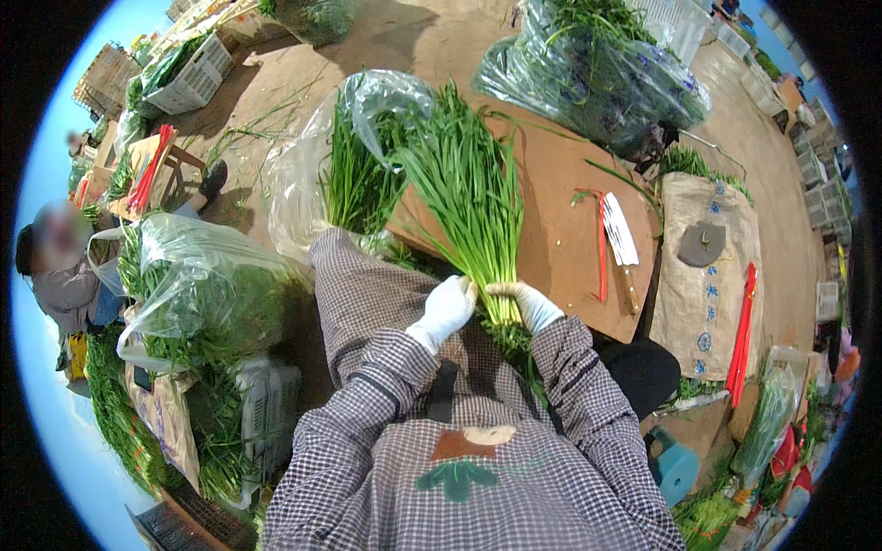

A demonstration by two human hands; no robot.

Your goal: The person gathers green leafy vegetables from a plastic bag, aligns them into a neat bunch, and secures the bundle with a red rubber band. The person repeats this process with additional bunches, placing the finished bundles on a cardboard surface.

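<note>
A bunch of long flat-leaved greens, like garlic chives [475, 200], lies over the near left part of a brown board [551, 227], leaves pointing away from me. My right hand [527, 303], in a pale glove, grips the bunch near its cut stem ends. My left hand [446, 308], in a white glove, is at the left side of the stems with its fingers curled; whether it pinches any stem is unclear. On the board's right side lie a cleaver with a wooden handle [622, 234] and a red tie strip [602, 255]. More greens [362, 165] stand in a clear plastic bag left of the board.
A large bag of greens [586, 82] stands beyond the board. At right, a woven sack [706, 289] bears red ties [742, 330] and a dark flat piece [701, 244]. Another bagged heap [213, 275] stands at left, near a seated person [65, 275]. A teal tape roll [675, 468] is at lower right.
</note>
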